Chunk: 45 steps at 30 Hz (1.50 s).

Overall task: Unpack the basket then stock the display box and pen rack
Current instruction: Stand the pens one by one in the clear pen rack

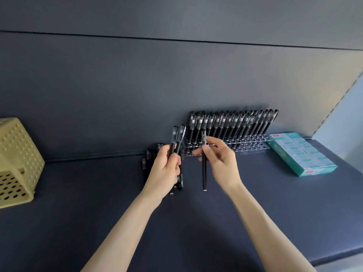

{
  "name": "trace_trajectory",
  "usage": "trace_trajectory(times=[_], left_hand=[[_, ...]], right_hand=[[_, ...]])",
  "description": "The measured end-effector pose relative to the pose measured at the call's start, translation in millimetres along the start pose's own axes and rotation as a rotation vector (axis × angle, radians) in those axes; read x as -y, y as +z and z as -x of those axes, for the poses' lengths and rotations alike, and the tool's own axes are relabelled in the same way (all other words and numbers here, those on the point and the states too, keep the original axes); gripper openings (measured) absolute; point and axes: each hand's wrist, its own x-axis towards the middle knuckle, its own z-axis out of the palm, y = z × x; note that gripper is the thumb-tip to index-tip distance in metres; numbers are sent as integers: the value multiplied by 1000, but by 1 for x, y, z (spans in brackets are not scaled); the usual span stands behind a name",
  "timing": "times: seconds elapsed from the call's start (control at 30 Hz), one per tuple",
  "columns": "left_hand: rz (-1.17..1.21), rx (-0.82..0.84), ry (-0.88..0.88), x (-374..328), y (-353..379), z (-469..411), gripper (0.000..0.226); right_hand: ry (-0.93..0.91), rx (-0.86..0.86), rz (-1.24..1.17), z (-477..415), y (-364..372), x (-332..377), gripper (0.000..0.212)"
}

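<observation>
A clear pen rack (253, 143) stands against the dark back wall, its rear rows filled with several black pens (231, 122). My left hand (165, 169) grips a small bundle of black pens (176, 138), held upright just left of the rack. My right hand (220, 160) pinches one black pen (204, 173) that hangs vertically in front of the rack's left end. Loose black pens (149, 156) lie on the surface behind my left hand. A teal display box (300, 154) lies right of the rack. The beige perforated basket (17, 161) lies on its side at far left.
The dark blue shelf surface (98, 183) stretches between the basket and the pens. Its front edge runs along the lower right. A pale wall panel (343, 118) closes off the right end.
</observation>
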Motion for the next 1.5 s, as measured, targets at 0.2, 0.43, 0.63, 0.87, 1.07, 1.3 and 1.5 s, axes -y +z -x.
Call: trace_trajectory(times=[0.2, 0.43, 0.63, 0.87, 1.07, 1.3, 1.5], left_hand=[[33, -7, -30, 5, 87, -4, 30], [15, -21, -135, 22, 193, -3, 26], [-142, -138, -43, 27, 226, -17, 31], [-178, -253, 18, 37, 226, -42, 35], [-187, -374, 147, 52, 229, -45, 40], [-82, -399, 150, 58, 226, -49, 31], [-58, -393, 135, 60, 224, -49, 26]], right_hand=[[-4, -20, -104, -11, -83, 0, 36], [-13, 58, -249, -32, -177, -2, 44], [-72, 18, 4, -59, -216, -9, 30], [-204, -139, 77, -99, -220, -4, 32], [-350, -133, 194, -118, -203, -9, 25], [-396, -107, 285, -122, -192, -23, 26], [-443, -73, 436, -120, -186, -34, 27]])
